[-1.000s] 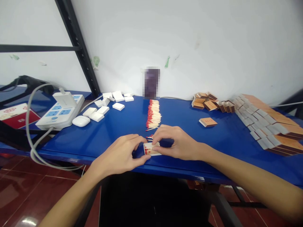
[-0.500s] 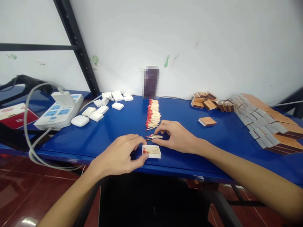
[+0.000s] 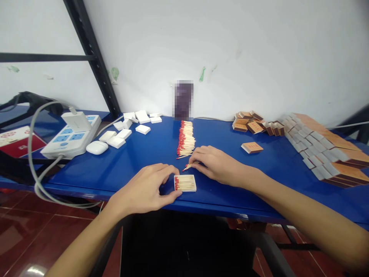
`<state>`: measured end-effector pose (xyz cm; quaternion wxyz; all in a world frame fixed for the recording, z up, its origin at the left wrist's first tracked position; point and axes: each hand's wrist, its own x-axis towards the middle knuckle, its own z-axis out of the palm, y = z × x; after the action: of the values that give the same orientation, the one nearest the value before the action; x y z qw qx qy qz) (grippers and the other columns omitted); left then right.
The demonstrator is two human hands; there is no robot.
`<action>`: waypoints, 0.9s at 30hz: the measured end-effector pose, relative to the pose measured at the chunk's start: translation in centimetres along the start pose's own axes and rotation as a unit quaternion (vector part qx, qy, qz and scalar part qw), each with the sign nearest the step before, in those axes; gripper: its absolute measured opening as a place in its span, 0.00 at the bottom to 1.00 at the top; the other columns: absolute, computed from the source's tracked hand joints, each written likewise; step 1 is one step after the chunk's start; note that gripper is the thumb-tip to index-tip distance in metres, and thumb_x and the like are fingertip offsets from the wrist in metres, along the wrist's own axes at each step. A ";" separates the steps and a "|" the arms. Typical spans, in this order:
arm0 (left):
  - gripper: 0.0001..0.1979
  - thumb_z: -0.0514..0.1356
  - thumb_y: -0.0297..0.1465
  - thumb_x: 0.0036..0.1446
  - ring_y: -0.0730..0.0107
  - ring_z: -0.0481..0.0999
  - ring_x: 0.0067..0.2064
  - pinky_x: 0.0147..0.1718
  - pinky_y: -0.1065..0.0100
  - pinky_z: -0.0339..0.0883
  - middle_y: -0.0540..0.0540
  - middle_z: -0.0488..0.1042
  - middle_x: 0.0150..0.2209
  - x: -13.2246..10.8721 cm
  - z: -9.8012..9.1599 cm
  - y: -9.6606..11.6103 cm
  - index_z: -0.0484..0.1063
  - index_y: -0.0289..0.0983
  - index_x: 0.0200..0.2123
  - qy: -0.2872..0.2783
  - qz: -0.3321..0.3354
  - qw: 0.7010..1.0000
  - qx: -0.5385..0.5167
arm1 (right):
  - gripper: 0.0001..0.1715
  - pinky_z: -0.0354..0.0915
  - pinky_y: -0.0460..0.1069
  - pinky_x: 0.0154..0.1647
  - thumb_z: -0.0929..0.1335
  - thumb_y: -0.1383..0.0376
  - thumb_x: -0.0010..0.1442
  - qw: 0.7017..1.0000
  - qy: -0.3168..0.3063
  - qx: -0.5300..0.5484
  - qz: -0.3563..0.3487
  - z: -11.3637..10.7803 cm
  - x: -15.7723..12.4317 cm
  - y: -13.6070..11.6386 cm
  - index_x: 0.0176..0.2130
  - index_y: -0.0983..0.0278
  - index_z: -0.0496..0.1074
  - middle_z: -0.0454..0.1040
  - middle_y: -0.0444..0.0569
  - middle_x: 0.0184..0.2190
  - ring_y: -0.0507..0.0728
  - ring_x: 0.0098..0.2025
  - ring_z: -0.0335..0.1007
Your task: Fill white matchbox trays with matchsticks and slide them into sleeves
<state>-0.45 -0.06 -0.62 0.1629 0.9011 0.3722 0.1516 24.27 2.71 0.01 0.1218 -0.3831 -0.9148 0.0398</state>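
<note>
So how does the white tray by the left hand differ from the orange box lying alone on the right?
The white tray is plain; the orange box has printing on top. The tray is open, showing red-tipped matches; the box's top is covered. The tray sits between thumb and finger of the left hand, while the box lies untouched. Both rest on the blue table.

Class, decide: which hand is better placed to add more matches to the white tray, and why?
Probably the right hand: its fingers pinch a few loose matches just beyond the white tray. The left hand grips the tray's left end, seemingly steadying it.
</note>
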 end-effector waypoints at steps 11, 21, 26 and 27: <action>0.14 0.60 0.42 0.60 0.70 0.68 0.32 0.31 0.68 0.59 0.53 0.65 0.31 -0.2 0.1 -0.1 0.69 0.43 0.47 -0.007 -0.001 1.000 0.002 | 0.05 0.58 0.49 0.39 0.65 0.70 0.64 0.999 -0.053 -0.010 0.004 -1.1 -0.4 0.4 0.38 0.65 0.72 0.72 0.49 0.36 0.56 0.38 0.67; 0.14 0.60 0.42 0.60 0.69 0.68 0.32 0.31 0.68 0.60 0.53 0.66 0.31 -0.1 0.0 -0.1 0.70 0.42 0.47 0.003 0.004 1.000 -0.002 | 0.04 0.57 0.48 0.33 0.64 0.71 0.63 0.999 -0.041 -0.023 0.008 -1.2 -0.2 0.4 0.37 0.65 0.69 0.73 0.49 0.34 0.55 0.33 0.67; 0.14 0.60 0.41 0.60 0.68 0.69 0.33 0.32 0.67 0.60 0.52 0.67 0.31 0.0 0.1 0.0 0.69 0.42 0.47 0.006 0.002 1.000 -0.002 | 0.03 0.57 0.46 0.32 0.66 0.70 0.62 0.995 0.003 0.098 -0.025 -1.4 -0.3 -1.1 0.38 0.64 0.70 0.72 0.44 0.31 0.51 0.30 0.64; 0.14 0.60 0.41 0.60 0.68 0.69 0.33 0.32 0.67 0.60 0.52 0.68 0.32 0.0 0.1 0.0 0.70 0.41 0.46 0.007 0.002 1.000 -0.003 | 0.03 0.57 0.46 0.31 0.66 0.70 0.62 0.993 0.001 0.109 -0.037 -1.3 -0.4 -1.4 0.38 0.64 0.70 0.72 0.43 0.31 0.51 0.30 0.64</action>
<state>-0.44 -0.09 -0.71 0.1625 0.9003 0.3711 0.1589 23.87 1.42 1.46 0.1651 -0.3338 -0.9183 0.1342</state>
